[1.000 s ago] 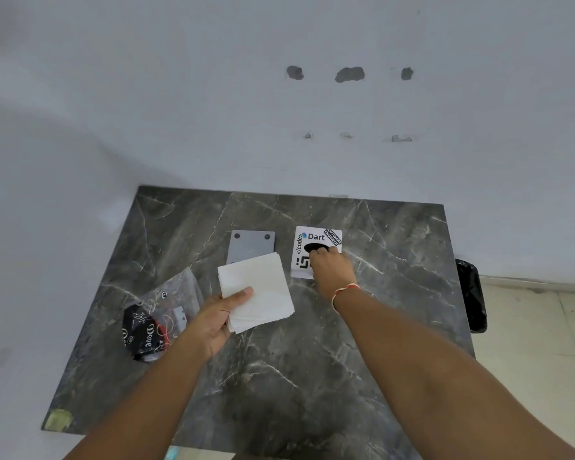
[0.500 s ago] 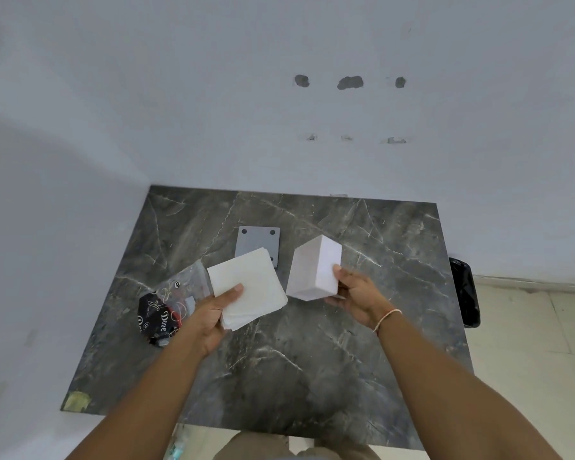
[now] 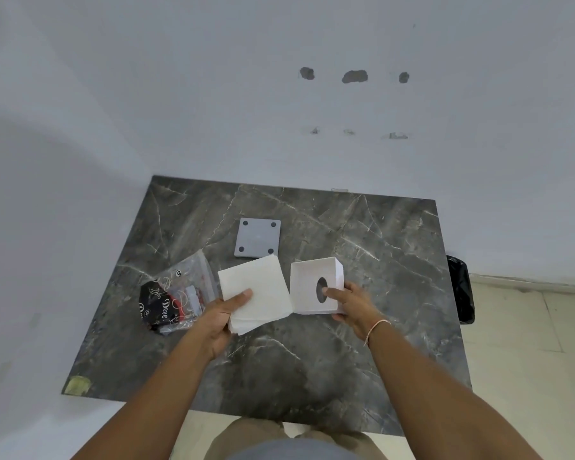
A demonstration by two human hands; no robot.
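White box (image 3: 312, 277) at mid-frame, tipped so its open side faces us, and we see an oval hole in its inner face; the right hand (image 3: 354, 303) grips its right side, thumb inside beside the hole, fingers (image 3: 339, 316) curled underneath. Just left of it, the left hand (image 3: 218, 315) pinches a stack of white tissues (image 3: 256, 290), thumb on top. We note a grey square plate (image 3: 258, 238) above them on the desk (image 3: 362, 360), and a clear bag (image 3: 180, 287) at left.

Plastic bag (image 3: 180, 287) near grey plate (image 3: 258, 239)
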